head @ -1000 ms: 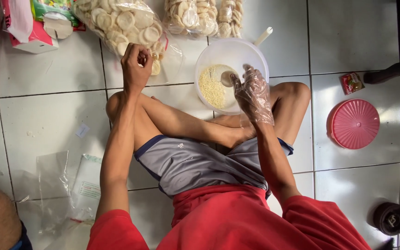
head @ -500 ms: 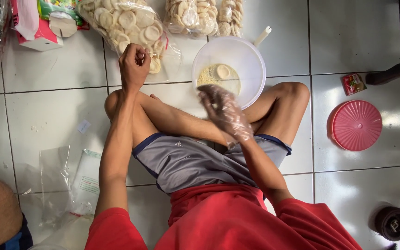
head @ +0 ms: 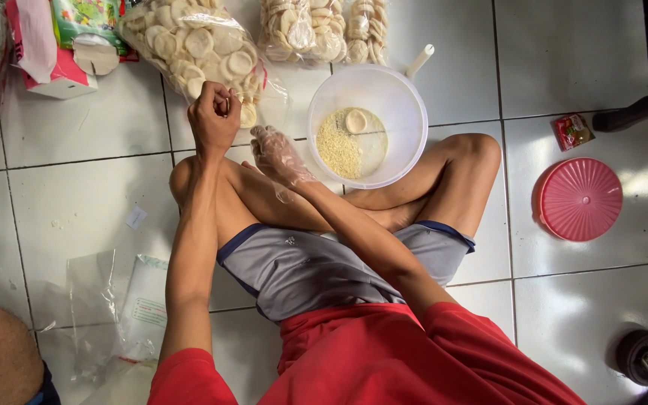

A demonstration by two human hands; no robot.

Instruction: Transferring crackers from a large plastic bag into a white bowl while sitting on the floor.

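Your left hand (head: 214, 112) is fisted, pinching the mouth of the cracker bag (head: 193, 49) just beyond it. Your gloved right hand (head: 277, 154) hangs loose and empty beside it, with the bowl (head: 395, 94) to its right. Filling appears underway; next calls for a steady, open bag mouth.

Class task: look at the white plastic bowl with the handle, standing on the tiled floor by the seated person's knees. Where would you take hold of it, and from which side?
Probably by the white handle jutting from the bowl at its far right rim. Come from that far side: the legs and the gloved right hand crowd the near side, and crumbs fill the inside.
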